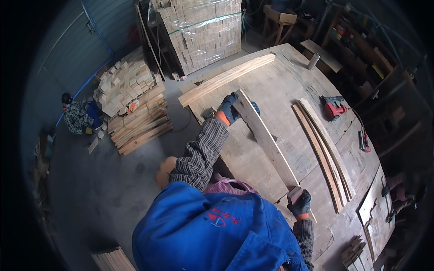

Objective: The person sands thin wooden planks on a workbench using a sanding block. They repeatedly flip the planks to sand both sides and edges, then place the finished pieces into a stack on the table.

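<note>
A long, pale wooden board lies slantwise across the work table in front of me. My left hand, in a dark glove with an orange cuff, is closed around the board's far end. Down at its near end, my right hand, gloved alike, grips a small reddish-brown block that rests against the board's face. The block's underside and some right fingers are hidden. Dark blue tools, partly covered by the board, sit behind it.
The large wooden table bears several strips, a thick beam, a red nail gun, another red tool and a metal flask. Wood piles stand left, near a crouching person. Another person's hands show right.
</note>
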